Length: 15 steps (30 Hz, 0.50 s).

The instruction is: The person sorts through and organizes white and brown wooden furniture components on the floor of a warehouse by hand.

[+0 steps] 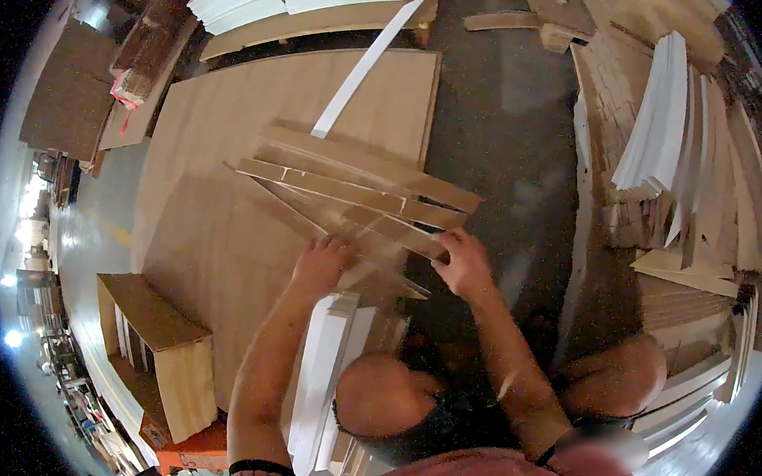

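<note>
Several long brown cardboard strips (pixel 328 185) lie crosswise in a loose, partly overlapping pile on a large brown board (pixel 206 125). The end of the nearest cardboard strip (pixel 399 230) is pinched between the thumb and fingers of my right hand (pixel 466 261), at the board's right side. My left hand (pixel 324 263) is at the near side of the pile, fingers stretched forward against the board and the strips' near edges; it grips nothing that I can see. Beyond the pile, a single white strip (pixel 368 69) slants away to the far right.
White strips (pixel 319 355) are stacked beside my left forearm. An open cardboard box (pixel 156 338) stands at the lower left. White sheets (pixel 299 1) are piled at the far side. More white strips (pixel 655 114) and cardboard pieces (pixel 679 314) fill the right, across dark floor (pixel 512 124).
</note>
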Available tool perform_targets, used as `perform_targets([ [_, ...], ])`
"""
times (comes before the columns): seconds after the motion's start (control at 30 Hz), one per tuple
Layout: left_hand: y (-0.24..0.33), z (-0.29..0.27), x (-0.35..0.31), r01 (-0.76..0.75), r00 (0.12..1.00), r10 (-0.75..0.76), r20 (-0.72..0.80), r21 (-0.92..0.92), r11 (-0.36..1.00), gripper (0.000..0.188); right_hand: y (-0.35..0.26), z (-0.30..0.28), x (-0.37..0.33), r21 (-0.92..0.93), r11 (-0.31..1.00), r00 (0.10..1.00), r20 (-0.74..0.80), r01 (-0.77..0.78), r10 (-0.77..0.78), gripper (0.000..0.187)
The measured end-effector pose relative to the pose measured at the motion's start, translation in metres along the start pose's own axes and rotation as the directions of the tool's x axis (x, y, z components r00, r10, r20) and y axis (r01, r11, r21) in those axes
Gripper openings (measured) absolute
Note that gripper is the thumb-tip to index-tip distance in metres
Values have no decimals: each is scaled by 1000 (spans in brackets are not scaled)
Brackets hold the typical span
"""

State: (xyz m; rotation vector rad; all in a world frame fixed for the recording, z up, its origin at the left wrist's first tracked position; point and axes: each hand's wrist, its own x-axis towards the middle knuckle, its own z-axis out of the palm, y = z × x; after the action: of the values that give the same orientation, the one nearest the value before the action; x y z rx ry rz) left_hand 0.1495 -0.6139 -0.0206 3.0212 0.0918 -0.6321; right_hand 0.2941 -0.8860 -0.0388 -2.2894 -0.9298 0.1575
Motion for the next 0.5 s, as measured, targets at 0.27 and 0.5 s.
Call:
perform_targets([
  [0.27, 2, 1, 0, 24, 1000, -24, 1, -32, 999, 46, 33, 0, 37, 225, 942, 968, 73, -249, 238, 23],
  [0.5, 17, -20, -5, 32, 998, -32, -52, -1, 999, 45, 31, -8, 33, -18, 989, 959, -247, -149, 140, 20],
])
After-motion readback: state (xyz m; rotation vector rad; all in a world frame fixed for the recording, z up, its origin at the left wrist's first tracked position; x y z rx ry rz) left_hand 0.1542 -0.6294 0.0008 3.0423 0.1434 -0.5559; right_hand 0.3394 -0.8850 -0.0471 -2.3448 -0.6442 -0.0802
